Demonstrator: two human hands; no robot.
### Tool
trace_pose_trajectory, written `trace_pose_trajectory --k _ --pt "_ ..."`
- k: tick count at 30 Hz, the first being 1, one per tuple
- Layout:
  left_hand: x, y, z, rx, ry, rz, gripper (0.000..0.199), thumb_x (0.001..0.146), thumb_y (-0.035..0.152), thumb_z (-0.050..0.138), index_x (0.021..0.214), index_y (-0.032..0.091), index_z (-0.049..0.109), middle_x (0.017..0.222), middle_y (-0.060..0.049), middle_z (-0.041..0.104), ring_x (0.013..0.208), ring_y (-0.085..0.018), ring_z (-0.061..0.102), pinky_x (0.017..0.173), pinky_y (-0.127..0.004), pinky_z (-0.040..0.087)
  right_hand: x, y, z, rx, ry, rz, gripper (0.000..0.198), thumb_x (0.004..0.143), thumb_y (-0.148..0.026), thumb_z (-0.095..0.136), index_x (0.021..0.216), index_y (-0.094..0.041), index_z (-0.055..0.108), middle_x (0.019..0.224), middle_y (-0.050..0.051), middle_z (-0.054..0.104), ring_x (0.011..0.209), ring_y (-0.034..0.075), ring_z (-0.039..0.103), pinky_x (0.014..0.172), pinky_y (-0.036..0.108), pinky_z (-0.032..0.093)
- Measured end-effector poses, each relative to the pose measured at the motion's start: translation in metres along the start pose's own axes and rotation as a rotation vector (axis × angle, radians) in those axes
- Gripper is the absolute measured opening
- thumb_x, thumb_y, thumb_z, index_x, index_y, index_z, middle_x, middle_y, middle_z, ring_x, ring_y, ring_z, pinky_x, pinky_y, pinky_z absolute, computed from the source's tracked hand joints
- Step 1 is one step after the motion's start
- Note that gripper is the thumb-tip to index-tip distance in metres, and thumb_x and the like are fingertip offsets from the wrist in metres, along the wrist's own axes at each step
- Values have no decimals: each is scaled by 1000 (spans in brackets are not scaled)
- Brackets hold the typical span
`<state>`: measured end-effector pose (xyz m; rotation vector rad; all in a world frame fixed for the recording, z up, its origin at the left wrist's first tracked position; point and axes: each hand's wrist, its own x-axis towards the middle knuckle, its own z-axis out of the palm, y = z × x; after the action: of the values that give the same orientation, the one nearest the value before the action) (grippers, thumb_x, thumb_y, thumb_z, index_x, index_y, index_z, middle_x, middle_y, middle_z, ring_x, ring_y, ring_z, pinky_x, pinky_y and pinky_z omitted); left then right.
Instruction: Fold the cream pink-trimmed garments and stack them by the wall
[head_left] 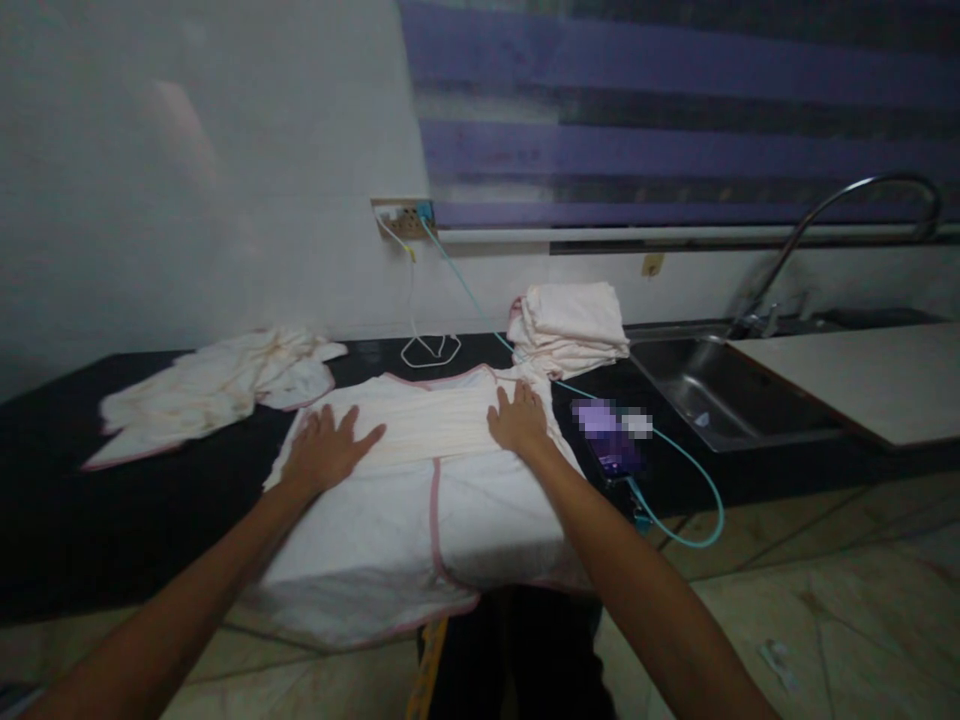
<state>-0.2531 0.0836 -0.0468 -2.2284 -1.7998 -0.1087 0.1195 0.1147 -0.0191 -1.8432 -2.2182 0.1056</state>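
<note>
A white cloth with pink edging (pixel 375 520) is spread on the dark countertop, and its near end hangs over the front edge. Across its upper part lies a cream, pleated-looking layer of cloth (pixel 427 425). My left hand (pixel 326 450) rests flat on the left side of this layer, fingers spread. On its right side lies my right hand (pixel 520 420), palm down with the fingers apart. Neither hand grips anything. A crumpled heap of similar cloth (pixel 225 390) lies to the left, and a folded stack of cloth (pixel 574 325) sits behind my right hand.
A phone (pixel 611 440) on a teal charging cable (pixel 712 500) lies right of the cloth. Farther right are a steel sink (pixel 720 390), a curved faucet (pixel 795 240) and a pale board (pixel 870 375). A wall socket (pixel 405 218) holds plugs, with a white cable (pixel 431 355) below.
</note>
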Motion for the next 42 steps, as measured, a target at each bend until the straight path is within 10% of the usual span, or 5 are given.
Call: trace_pose_trajectory --k 6,13,21,42 --pt "8 3 2 -23 -35 -184 82 90 70 45 156 21 46 161 -23 39 148 -54 32 111 -73 30 1 -2 -2 -3 -19 15 66 106 -47 35 162 -12 37 170 27 21 160 40 15 124 52 15" --pt "14 -9 11 -8 -40 -91 83 93 63 42 160 13 40 163 -28 35 151 -54 26 114 -74 26 4 -2 -1 -21 -59 -8 71 106 -51 37 163 -9 34 168 30 20 159 43 14 123 56 14" --pt "10 -15 13 194 -96 100 59 96 17 39 150 34 57 163 -16 39 151 -54 25 118 -73 21 5 -1 3 -31 -31 -14 71 105 -51 36 162 -9 35 168 30 22 159 42 16 123 56 14" --pt "16 -20 14 121 -109 108 56 97 20 38 148 31 60 166 -17 35 154 -49 24 121 -72 18 5 -2 4 11 -20 6 71 106 -52 35 163 -11 34 170 28 19 160 40 13 124 54 12"
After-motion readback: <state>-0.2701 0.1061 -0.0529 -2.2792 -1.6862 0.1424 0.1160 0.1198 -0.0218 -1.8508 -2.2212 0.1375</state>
